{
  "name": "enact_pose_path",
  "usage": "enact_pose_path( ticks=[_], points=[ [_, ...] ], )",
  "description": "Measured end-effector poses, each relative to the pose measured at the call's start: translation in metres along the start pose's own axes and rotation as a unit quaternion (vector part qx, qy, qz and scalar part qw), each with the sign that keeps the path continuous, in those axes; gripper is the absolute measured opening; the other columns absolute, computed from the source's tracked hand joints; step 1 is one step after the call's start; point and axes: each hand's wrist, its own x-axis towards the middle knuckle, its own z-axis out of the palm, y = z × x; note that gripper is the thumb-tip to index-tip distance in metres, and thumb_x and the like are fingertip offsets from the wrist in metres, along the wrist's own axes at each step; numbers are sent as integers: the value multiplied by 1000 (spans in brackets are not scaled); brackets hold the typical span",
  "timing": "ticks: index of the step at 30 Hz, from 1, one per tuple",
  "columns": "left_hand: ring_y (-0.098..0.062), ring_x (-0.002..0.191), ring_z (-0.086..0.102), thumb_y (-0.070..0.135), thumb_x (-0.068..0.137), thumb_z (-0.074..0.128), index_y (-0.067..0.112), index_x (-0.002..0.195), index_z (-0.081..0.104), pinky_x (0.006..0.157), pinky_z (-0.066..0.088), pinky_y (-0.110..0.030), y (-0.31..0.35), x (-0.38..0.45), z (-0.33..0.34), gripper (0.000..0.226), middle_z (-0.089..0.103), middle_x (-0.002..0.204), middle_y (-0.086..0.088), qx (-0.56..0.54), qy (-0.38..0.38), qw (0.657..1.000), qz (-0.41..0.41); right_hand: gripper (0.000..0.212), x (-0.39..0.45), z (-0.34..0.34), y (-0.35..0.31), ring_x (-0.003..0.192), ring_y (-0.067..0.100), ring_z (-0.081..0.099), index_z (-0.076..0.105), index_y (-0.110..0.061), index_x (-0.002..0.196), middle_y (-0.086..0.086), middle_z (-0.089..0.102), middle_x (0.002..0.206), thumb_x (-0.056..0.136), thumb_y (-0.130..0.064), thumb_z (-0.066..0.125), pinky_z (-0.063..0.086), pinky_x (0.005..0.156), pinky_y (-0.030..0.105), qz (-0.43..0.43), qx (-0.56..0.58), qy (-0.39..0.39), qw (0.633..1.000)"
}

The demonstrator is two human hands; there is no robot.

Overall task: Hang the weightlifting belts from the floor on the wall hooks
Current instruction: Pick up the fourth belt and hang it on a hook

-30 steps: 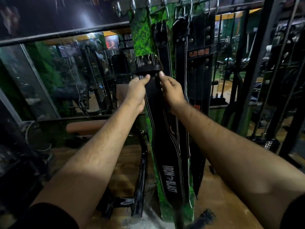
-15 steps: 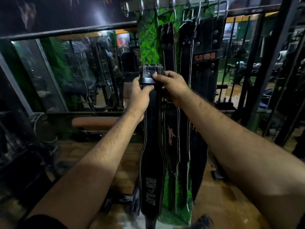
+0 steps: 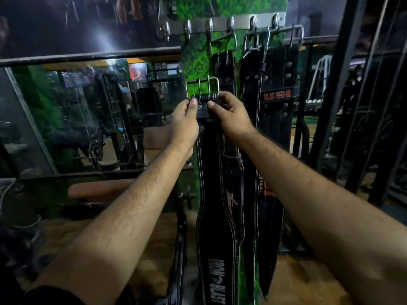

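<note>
Both my hands, left hand (image 3: pixel 184 119) and right hand (image 3: pixel 229 116), pinch the Iron Blast belt (image 3: pixel 217 205) just under its buckle (image 3: pixel 202 88), well below the hook rail (image 3: pixel 222 24). Raised crooked, the buckle could miss a hook and the belt drop.

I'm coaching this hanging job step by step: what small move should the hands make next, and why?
Probably lift the Iron Blast belt higher. Both the left hand and right hand pinch it just under its buckle, which sits well below the hook rail; a bare hook waits above.
</note>
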Motion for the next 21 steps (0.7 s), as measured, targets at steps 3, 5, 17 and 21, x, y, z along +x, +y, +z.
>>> enact_pose_path(
  ticks=[3,5,17,21],
  points=[
    [-9,76,55,30,106,47,9,98,63,72,44,-30,6,26,9,27,60,81,6,31,13,998,45,5,22,2,-5,74,7,64,64,-21,95,-5,67,83,94,-18,68,56,72,34,-34,-35,37,998],
    [-17,92,63,31,105,49,5,119,59,79,47,-28,13,44,17,32,69,102,-3,62,30,995,72,5,39,4,-9,78,8,64,64,-28,87,-11,67,82,89,-28,69,59,81,40,-34,-53,67,996],
    [-21,94,66,40,103,49,13,119,68,72,48,-28,53,142,54,37,72,103,-2,132,44,985,98,23,142,5,-46,90,29,73,67,-23,86,2,75,90,90,-45,59,60,84,44,-6,-219,157,963],
    [-15,72,61,39,101,52,10,98,69,53,38,-24,59,163,64,33,68,86,-1,154,47,984,71,33,168,3,-50,91,27,74,75,-17,104,5,77,97,89,-44,64,61,86,42,49,-203,162,964]
  ],
)
